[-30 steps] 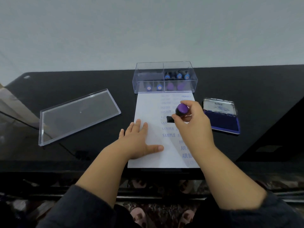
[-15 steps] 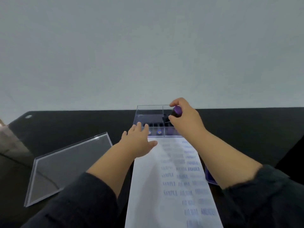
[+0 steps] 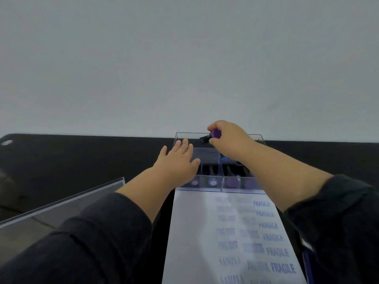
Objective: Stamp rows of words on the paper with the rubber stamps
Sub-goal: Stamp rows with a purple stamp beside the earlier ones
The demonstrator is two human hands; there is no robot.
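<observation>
My right hand (image 3: 229, 140) pinches a purple-capped rubber stamp (image 3: 211, 137), thumb under and fingers (image 3: 215, 126) curled over the cap, the black stamp end pointing to the left of them. It hangs above the far half of the clear stamp box (image 3: 242, 186), not yet touching anything inside. My left hand (image 3: 178, 162) lies loose and flat, fingers (image 3: 180, 145) straight, holding nothing, over the box's near-left corner; whether it rests on the rim or hovers just above it I cannot tell.

As I read it, the step is putting this stamp back and choosing another. To do it well I would lower the stamp into the bare compartment just below my right fingers, laying it flat like the 4 stamps (image 3: 231, 181) that lie in the near row with their caps facing me, 2 blue and 2 purple. The inked face should turn away from my fingertips and from the box wall, since wet ink smears. The left hand should press the box so it does not slide on the black tabletop (image 3: 82, 154).

The paper (image 3: 194, 232) lies nearer to me than both sets of fingers, its top edge against the box, already carrying columns of blue words: FRAGILE reads plainly, SAMPLE less so, the rest blurred. The box lid (image 3: 51, 214) lies off to the left of my left arm.
</observation>
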